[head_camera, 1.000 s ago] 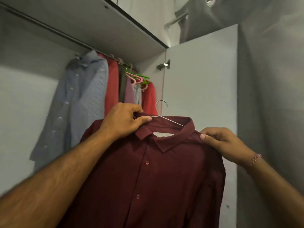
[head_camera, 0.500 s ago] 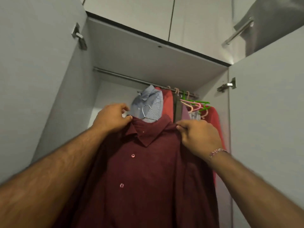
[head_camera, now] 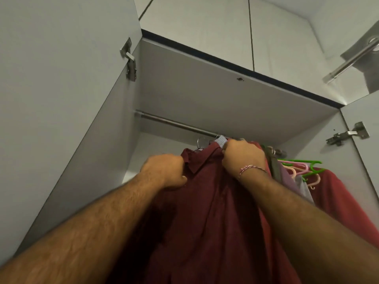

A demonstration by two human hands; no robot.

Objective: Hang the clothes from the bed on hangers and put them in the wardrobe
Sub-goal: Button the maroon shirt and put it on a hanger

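Both hands are raised inside the open wardrobe (head_camera: 61, 119), seen from the head camera looking steeply up. Left hand (head_camera: 165, 171) has its fingers curled tight into the maroon shirt (head_camera: 205, 212) at the left shoulder, just beside the collar. Right hand (head_camera: 243, 156), with a thread bracelet (head_camera: 251, 168) at the wrist, grips the shirt at the right side of the collar, close under the metal rail (head_camera: 174, 124). A wire hanger hook (head_camera: 200, 141) shows above the collar, just below the rail; whether it sits on the rail cannot be told. A corner of blue patterned fabric (head_camera: 221, 140) peeks out above the right hand's knuckles.

Right of the held shirt, the wardrobe holds a dark garment (head_camera: 273, 165), a lilac one (head_camera: 287, 179) and a red shirt (head_camera: 344, 197), with green hangers (head_camera: 307, 163) and pink hangers (head_camera: 301, 171) among them. Hinges (head_camera: 130, 60) sit on the open doors at either side.
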